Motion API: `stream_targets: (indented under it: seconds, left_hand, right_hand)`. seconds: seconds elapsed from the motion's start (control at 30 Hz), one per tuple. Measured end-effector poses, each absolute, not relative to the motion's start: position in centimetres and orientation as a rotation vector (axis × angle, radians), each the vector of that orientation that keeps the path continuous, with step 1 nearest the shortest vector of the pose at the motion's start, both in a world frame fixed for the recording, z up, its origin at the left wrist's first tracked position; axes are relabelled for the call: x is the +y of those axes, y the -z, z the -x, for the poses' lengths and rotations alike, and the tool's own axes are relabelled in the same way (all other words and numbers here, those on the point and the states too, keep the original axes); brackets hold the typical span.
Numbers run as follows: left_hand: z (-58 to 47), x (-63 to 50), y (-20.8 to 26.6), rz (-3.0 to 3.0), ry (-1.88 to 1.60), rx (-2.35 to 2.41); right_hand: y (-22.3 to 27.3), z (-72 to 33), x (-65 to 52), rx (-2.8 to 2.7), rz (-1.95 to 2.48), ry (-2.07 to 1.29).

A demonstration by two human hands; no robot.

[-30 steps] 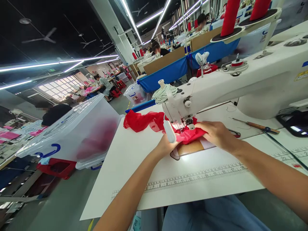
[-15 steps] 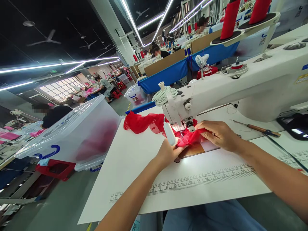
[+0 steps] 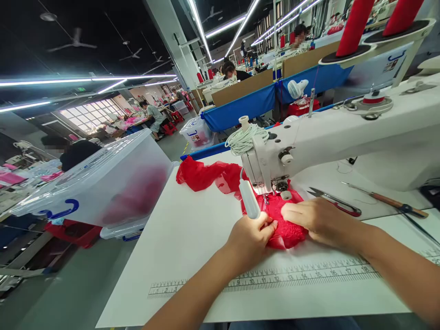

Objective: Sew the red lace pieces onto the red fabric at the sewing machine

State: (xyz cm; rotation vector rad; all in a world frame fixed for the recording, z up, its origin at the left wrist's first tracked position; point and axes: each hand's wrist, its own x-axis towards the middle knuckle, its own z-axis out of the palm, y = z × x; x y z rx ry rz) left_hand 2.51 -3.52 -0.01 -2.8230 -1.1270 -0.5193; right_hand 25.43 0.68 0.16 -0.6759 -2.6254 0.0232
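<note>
Red sheer fabric (image 3: 288,231) lies gathered under the needle of a white sewing machine (image 3: 319,137), and a long strip of it trails off to the left over the table. My left hand (image 3: 252,236) grips the near left edge of the fabric, thumb and fingers pinched, just below the white lamp (image 3: 250,199). On the right side my right hand (image 3: 314,220) is closed on the same fabric, its fingers curled and slightly blurred. The presser foot (image 3: 266,198) stands between and just beyond both hands.
Thread snips (image 3: 338,204) and a wooden-handled awl (image 3: 388,198) lie right of my right hand. A printed ruler (image 3: 275,279) runs along the table's front. Clear plastic bins (image 3: 103,183) stand at the left. Red thread cones (image 3: 355,27) rise behind the machine. Other people sit farther off.
The fabric between my hands is now bunched and spread nearer the table front. Both hands have shifted toward me, and the snips have come into view beside my right hand.
</note>
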Motion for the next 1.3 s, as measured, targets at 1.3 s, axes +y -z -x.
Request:
stream_targets:
  seconds: [1.3]
  left_hand:
    - [-2.3, -4.2, -0.7, 2.665, 0.327, -1.106]
  right_hand:
    - [0.5, -25.4, 1.0, -2.638, 0.693, -0.043]
